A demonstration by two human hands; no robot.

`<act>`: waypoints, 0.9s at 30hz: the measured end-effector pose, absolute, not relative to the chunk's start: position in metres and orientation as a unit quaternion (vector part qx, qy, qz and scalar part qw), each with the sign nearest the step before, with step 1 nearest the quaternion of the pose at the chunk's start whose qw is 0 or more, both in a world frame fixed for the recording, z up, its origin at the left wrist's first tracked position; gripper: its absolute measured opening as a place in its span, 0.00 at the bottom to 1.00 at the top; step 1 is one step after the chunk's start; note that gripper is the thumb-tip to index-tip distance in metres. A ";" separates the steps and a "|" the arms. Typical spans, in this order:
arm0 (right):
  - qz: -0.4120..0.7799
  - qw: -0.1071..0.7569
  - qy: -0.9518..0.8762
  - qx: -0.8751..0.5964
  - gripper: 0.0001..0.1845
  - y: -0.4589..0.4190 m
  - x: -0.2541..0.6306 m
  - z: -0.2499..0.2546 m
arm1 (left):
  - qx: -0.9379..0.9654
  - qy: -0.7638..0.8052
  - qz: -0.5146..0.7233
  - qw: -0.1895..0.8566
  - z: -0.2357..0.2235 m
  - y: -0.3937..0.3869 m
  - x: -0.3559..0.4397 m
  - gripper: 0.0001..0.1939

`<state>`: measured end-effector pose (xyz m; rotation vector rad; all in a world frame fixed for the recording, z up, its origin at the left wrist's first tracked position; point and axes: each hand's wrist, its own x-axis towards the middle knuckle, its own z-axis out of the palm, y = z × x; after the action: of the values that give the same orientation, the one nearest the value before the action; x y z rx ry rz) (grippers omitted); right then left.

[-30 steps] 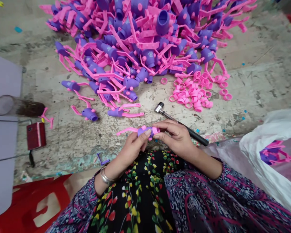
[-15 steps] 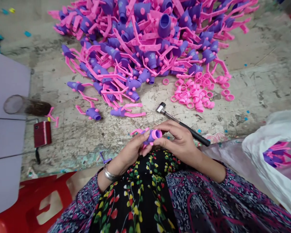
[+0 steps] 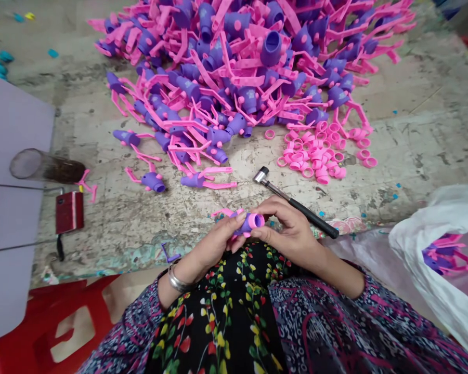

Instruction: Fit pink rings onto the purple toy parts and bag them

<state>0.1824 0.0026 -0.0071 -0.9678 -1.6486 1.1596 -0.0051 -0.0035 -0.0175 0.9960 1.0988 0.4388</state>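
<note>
Close to my lap, a purple plastic toy body [image 3: 242, 224] with thin pink limbs is held between my hands. My left hand [image 3: 218, 236] is closed around it, thumb on top. A pink ring [image 3: 259, 221] sits around its open end, which faces right and toward me. The thumb and fingers of my right hand [image 3: 286, 223] are at this ring, pinching it from the right side. Just beyond my right hand lies a small hammer [image 3: 296, 203] with a black handle. Loose pink rings [image 3: 310, 150] are heaped behind the hammer.
A large pile of similar toy bodies [image 3: 239, 62] covers the table's far middle. On the left are a tipped glass jar [image 3: 47, 166], a red box-like object [image 3: 69, 212] and a lilac panel [image 3: 11, 218]. An open white bag [image 3: 413, 228] with toy bodies inside is at right.
The toy body has turned in my hands, so its ringed open end faces more toward me. The view has shifted slightly left; the things on the table stay put.
</note>
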 end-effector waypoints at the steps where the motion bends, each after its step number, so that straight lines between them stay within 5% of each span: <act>1: 0.488 0.438 -0.649 -0.385 0.10 0.003 0.182 -0.007 | 0.472 0.512 0.189 0.692 -0.016 -0.003 -0.005 0.31; 9: 0.694 0.474 -0.280 -0.464 0.27 0.015 0.150 -0.004 | 0.641 0.564 0.153 0.497 -0.006 0.000 0.000 0.31; 21: 0.751 0.434 -0.268 -0.419 0.28 0.006 0.139 -0.008 | 0.738 0.582 0.122 0.319 0.011 -0.002 0.010 0.35; 27: 0.749 0.485 -0.210 -0.400 0.16 0.002 0.139 -0.018 | 0.725 0.583 0.105 0.351 0.003 -0.006 0.014 0.34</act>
<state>0.1386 0.0018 -0.0180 -0.9742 -0.5111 1.8238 0.0143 -0.0058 0.0030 1.8775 1.5104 0.2717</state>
